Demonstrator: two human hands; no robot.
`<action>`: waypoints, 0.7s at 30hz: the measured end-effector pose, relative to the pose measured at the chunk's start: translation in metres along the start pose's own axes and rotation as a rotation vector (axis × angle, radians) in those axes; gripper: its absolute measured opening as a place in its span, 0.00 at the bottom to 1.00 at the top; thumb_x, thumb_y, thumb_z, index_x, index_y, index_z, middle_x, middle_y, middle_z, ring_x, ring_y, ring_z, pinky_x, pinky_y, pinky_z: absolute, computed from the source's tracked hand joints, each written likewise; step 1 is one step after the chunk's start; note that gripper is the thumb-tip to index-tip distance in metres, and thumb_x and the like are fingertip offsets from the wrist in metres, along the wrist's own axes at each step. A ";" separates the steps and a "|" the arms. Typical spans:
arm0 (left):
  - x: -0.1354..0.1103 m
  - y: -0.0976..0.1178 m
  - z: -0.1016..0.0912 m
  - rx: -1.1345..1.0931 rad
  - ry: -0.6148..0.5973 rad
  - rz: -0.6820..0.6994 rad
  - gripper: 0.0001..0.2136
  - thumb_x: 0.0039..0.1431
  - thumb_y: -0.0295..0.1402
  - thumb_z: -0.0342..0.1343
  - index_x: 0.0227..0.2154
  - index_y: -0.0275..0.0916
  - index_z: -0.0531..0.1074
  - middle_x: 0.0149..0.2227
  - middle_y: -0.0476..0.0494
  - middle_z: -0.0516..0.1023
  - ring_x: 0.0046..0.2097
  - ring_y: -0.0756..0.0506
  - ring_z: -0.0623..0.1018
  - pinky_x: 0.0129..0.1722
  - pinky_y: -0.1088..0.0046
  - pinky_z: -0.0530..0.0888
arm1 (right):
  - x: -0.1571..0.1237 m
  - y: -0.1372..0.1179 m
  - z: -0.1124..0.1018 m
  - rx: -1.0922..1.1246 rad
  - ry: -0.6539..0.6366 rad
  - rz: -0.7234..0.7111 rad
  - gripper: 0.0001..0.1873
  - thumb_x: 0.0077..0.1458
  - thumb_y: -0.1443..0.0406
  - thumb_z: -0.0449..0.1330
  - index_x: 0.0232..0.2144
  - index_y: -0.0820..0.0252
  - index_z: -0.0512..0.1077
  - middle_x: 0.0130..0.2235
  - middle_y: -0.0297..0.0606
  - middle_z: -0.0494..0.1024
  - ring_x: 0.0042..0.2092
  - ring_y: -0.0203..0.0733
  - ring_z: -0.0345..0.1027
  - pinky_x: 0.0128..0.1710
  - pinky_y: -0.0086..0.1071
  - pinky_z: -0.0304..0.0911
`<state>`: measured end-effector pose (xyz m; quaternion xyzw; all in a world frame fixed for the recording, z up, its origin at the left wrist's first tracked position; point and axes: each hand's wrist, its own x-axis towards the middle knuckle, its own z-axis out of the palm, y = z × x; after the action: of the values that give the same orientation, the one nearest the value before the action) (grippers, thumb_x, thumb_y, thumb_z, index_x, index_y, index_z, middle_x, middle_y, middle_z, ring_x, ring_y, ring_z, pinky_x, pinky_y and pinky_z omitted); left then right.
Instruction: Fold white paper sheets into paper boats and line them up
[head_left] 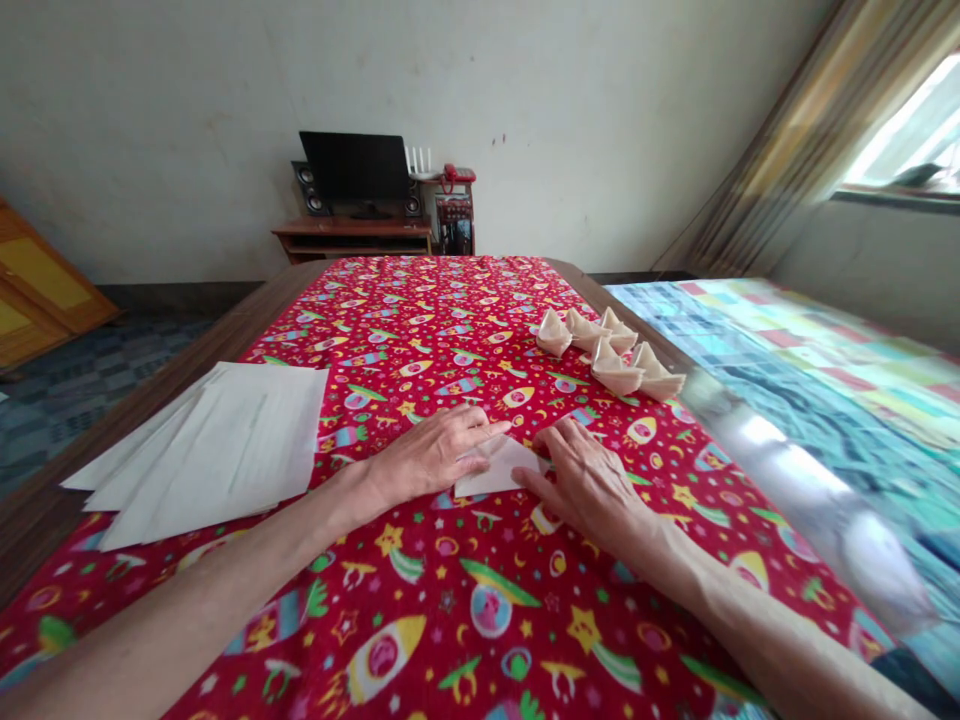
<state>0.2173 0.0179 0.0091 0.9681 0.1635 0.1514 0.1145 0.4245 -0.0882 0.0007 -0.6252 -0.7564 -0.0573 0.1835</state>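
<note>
A small white sheet of folded paper (501,470) lies on the red cloth in front of me. On its upper left edge rests my left hand (450,445), the index finger stretched along the fold and the thumb below, closed on the paper. At the right corner my right hand (581,470) has its thumb on the paper and its curled fingers along the edge. Farther off to the right, several folded paper boat shapes (616,368) stand in a cluster. A fanned stack of flat white paper sheets (225,450) lies left of my left arm.
The red patterned tablecloth (420,620) covers a table with brown wooden edges (247,310). Beyond it stand a monitor (356,168), speakers and a red telephone (457,174) by the wall. A bed with a patchwork cover (825,340) is on the right, near a curtain (795,130).
</note>
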 end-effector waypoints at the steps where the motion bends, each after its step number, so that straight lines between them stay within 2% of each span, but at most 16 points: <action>1: 0.003 -0.006 0.003 0.012 0.016 -0.024 0.24 0.59 0.36 0.55 0.58 0.43 0.59 0.51 0.42 0.69 0.54 0.43 0.68 0.56 0.63 0.65 | -0.001 -0.001 0.000 0.006 -0.012 -0.003 0.13 0.57 0.55 0.56 0.32 0.59 0.65 0.34 0.40 0.69 0.34 0.41 0.64 0.31 0.32 0.56; 3: 0.005 -0.014 0.006 0.006 0.004 -0.043 0.29 0.57 0.42 0.56 0.60 0.40 0.57 0.54 0.38 0.65 0.56 0.40 0.66 0.57 0.61 0.64 | -0.002 -0.002 0.001 0.048 -0.018 -0.016 0.12 0.57 0.56 0.56 0.33 0.59 0.65 0.34 0.39 0.70 0.33 0.39 0.64 0.32 0.31 0.56; 5: 0.005 -0.019 0.006 -0.013 -0.019 -0.037 0.30 0.56 0.47 0.55 0.58 0.38 0.60 0.54 0.37 0.64 0.56 0.40 0.65 0.57 0.62 0.64 | -0.002 -0.002 0.003 0.114 -0.014 -0.024 0.10 0.57 0.58 0.56 0.32 0.59 0.64 0.32 0.36 0.71 0.31 0.37 0.64 0.31 0.29 0.55; 11: 0.002 -0.017 0.003 -0.015 0.017 -0.033 0.28 0.56 0.48 0.54 0.56 0.38 0.62 0.49 0.39 0.66 0.52 0.41 0.68 0.54 0.63 0.67 | 0.009 0.005 0.009 0.337 -0.034 0.016 0.06 0.56 0.64 0.55 0.28 0.58 0.65 0.26 0.29 0.72 0.26 0.32 0.63 0.27 0.26 0.52; 14: 0.000 -0.011 0.005 0.039 0.079 -0.112 0.27 0.56 0.47 0.55 0.56 0.39 0.63 0.44 0.41 0.67 0.48 0.42 0.70 0.51 0.62 0.69 | 0.028 0.014 0.012 0.367 -0.005 0.035 0.05 0.53 0.66 0.59 0.26 0.59 0.68 0.25 0.29 0.73 0.27 0.31 0.64 0.27 0.25 0.52; 17: -0.004 -0.002 0.009 0.120 0.182 -0.221 0.22 0.56 0.43 0.57 0.52 0.41 0.66 0.43 0.43 0.67 0.46 0.42 0.70 0.48 0.62 0.71 | 0.048 0.022 0.017 0.424 -0.048 0.012 0.05 0.53 0.65 0.59 0.26 0.59 0.70 0.23 0.28 0.71 0.24 0.31 0.62 0.25 0.24 0.51; 21: -0.008 0.009 0.012 0.159 0.236 -0.281 0.16 0.56 0.38 0.59 0.47 0.40 0.68 0.44 0.44 0.68 0.46 0.43 0.71 0.47 0.63 0.71 | 0.056 0.025 0.022 0.377 0.036 -0.035 0.04 0.53 0.64 0.60 0.29 0.59 0.73 0.27 0.31 0.73 0.27 0.33 0.65 0.27 0.25 0.55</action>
<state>0.2165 0.0047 -0.0021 0.9173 0.3209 0.2329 0.0377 0.4361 -0.0239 -0.0037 -0.5652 -0.7611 0.0711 0.3101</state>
